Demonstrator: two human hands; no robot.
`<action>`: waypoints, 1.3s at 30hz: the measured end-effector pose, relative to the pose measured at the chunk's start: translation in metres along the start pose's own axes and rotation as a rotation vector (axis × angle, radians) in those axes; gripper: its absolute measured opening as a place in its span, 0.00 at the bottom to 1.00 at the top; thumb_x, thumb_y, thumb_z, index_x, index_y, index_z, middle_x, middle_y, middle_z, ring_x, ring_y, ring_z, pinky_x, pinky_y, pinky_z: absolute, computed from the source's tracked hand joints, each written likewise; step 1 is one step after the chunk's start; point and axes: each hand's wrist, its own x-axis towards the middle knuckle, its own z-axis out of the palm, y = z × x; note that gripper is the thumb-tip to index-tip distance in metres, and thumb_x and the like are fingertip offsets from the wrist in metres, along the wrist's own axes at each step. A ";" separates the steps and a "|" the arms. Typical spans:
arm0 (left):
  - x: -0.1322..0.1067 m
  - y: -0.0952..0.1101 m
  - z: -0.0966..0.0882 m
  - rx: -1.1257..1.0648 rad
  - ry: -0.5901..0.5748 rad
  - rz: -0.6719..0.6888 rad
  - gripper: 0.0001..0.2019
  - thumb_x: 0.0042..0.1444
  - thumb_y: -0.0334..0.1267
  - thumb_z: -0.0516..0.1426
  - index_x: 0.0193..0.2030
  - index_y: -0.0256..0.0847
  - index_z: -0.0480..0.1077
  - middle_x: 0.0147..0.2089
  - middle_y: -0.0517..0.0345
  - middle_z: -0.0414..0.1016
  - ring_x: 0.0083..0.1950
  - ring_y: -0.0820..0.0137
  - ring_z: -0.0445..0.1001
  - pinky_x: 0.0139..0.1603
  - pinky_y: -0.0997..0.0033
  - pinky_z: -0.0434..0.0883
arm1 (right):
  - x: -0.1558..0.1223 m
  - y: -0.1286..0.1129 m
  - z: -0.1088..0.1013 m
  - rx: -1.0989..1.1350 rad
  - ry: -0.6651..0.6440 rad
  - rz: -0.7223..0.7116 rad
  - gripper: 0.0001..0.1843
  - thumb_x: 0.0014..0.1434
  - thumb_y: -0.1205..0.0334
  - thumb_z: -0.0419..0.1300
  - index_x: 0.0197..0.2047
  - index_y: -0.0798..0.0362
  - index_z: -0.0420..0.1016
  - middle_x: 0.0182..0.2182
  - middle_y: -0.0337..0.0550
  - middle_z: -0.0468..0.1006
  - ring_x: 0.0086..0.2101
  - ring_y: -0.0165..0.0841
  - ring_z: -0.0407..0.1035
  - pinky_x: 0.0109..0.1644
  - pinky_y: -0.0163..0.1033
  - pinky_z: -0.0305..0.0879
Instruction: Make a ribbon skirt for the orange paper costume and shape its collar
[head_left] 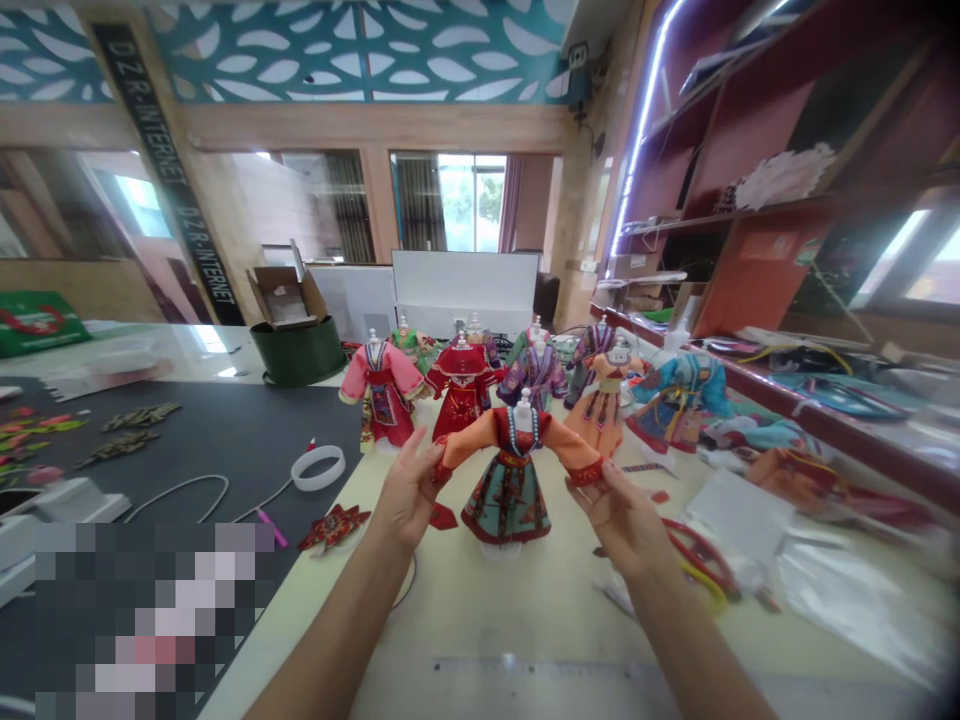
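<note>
Two cuffs (pixel 587 473) are pinched by left hand (pixel 409 492) and right hand (pixel 621 512), apparently to spread the near dress (pixel 507 495); its clear stand (pixel 502 550) likely props it.

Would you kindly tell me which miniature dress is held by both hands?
The frontmost dress, with orange sleeves and a green patterned skirt: the left hand holds one cuff, the right hand the other; neither touches the dresses behind.
</note>
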 end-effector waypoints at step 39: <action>0.013 0.020 0.084 0.749 -0.503 0.517 0.05 0.50 0.35 0.61 0.32 0.35 0.75 0.28 0.58 0.75 0.28 0.74 0.72 0.31 0.74 0.69 | -0.025 0.035 -0.055 -0.516 0.244 -0.205 0.15 0.45 0.57 0.66 0.36 0.53 0.74 0.31 0.38 0.78 0.29 0.28 0.69 0.33 0.33 0.62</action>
